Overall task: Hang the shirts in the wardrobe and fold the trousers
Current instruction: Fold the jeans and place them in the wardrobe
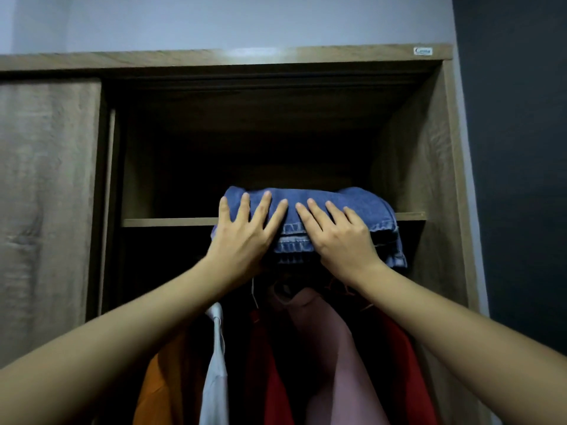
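A pale grey-blue painted wall [245,23] runs behind a brown wood-grain laminate wardrobe [153,58]. At the left its flat sliding door [46,194], of the same streaked matte grain, covers that side. To its right the dark compartment stands open, crossed by a thin wood-grain shelf [165,222]. A small white sticker [423,51] sits on the top panel's right end, and beyond the wardrobe's side is a dark charcoal wall [515,148].

The folded blue denim trousers [362,207] lie on the shelf's front edge, a thick stack of layers with stitched hems, overhanging toward the camera. The left hand [242,237] rests on the stack's left half, its fingers [245,204] straight and spread flat on the denim. The right hand [340,237] lies just beside it on the right half, its fingers [316,210] likewise straight and splayed. Both thumbs are hidden.

Under the shelf hang soft draped garments: an orange shirt [159,388], a narrow white shirt [214,378], a red shirt [273,378], a dusty pink shirt [331,348] and a second red shirt [405,363], partly behind the forearms.
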The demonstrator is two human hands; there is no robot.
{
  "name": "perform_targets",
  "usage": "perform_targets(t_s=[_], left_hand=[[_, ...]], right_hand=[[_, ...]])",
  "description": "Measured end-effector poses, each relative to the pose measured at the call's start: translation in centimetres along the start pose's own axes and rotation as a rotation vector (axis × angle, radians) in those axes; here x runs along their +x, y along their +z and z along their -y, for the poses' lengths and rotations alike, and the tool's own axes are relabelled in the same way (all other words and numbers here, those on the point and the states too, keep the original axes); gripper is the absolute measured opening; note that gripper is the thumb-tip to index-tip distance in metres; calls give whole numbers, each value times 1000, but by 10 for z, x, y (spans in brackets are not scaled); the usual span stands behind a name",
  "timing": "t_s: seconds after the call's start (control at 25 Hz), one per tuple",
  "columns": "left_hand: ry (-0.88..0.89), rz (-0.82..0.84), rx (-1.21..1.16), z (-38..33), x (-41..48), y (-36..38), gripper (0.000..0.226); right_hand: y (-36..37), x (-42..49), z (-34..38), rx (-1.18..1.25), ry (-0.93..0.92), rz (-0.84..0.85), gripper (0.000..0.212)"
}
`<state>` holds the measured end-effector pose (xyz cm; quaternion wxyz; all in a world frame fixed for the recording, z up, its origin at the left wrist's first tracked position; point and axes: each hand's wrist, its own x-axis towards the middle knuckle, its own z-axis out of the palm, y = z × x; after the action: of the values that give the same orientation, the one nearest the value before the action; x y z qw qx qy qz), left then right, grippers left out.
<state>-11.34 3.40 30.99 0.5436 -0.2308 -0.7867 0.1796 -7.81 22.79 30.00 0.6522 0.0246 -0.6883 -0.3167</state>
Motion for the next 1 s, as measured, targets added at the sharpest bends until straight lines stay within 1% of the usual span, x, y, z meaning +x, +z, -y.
perform_targets(t_s=[0.04,0.08,0.12,0.24,0.32,0.4,0.44,0.48,0.56,0.64,0.68,0.76,0.84,0.92,1.0], left_hand=[[-16,-55,78,-4,2,10,74],[-30,-118,124,-7,5,18,59],[-42,-172,148,-6,9,22,50],[12,-411,125,4,24,29,40],[-10,-467,76,12,37,25,40],[-39,-451,28,15,54,23,40],[-39,-411,-3,15,63,23,40],[-30,-357,-45,14,72,23,43],[-17,-226,-132,12,95,19,50],[-20,-153,-131,6,121,16,46],[-4,-128,-120,1,133,15,42],[22,-107,-135,-7,152,16,36],[29,-81,-177,-15,164,24,36],[37,-32,-226,-24,174,32,41],[88,54,-266,-31,178,36,52]], right_hand=[[0,1,0,-2,3,6,51],[0,1,-1,-13,3,12,52],[2,-1,-3,-39,-1,3,52],[4,2,-16,-79,-10,-5,51],[9,12,-26,-72,-25,-14,47],[13,28,-38,-56,-48,28,46],[16,35,-45,-53,-60,42,47],[18,41,-51,-41,-67,88,47],[26,49,-67,8,-64,248,51],[39,56,-84,-1,-59,378,56],[42,60,-91,-16,-47,414,57],[50,65,-103,-27,-17,439,53],[58,68,-110,-40,-7,480,48],[65,68,-116,-69,-4,571,48],[70,66,-124,-2,5,723,51]])
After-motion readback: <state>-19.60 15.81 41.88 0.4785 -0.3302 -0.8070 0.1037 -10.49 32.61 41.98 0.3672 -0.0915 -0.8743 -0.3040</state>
